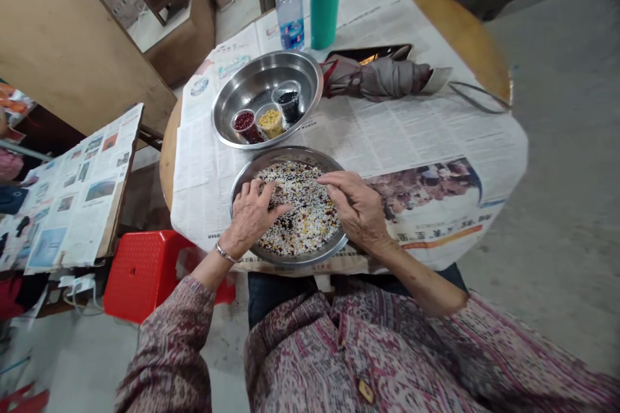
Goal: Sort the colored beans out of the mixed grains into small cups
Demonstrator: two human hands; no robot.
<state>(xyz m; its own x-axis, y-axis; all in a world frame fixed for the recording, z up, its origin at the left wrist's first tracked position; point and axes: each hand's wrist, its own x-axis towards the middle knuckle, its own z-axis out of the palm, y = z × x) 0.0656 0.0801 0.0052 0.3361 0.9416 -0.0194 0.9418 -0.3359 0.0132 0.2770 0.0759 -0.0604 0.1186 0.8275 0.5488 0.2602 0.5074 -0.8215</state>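
Observation:
A steel basin (290, 262) at the table's near edge holds a layer of mixed white, yellow, dark red and black grains and beans (303, 206). My left hand (254, 210) rests on the left part of the mix, its fingers apart and holding nothing I can see. Over the basin's right side, my right hand (353, 206) has its thumb and fingertips drawn together; whatever is between them is too small to make out. Just beyond stands a larger steel basin (232, 93) with three clear plastic cups: red beans (245, 120), yellow grains (270, 120) and black beans (289, 98).
Newspaper (339, 132) covers the round table. At the back are a water bottle (290, 10), a green bottle (325, 0), a dark phone-like slab (368, 53) and a folded grey umbrella (382, 76). A red stool (140, 274) and another papered table (87, 187) stand left.

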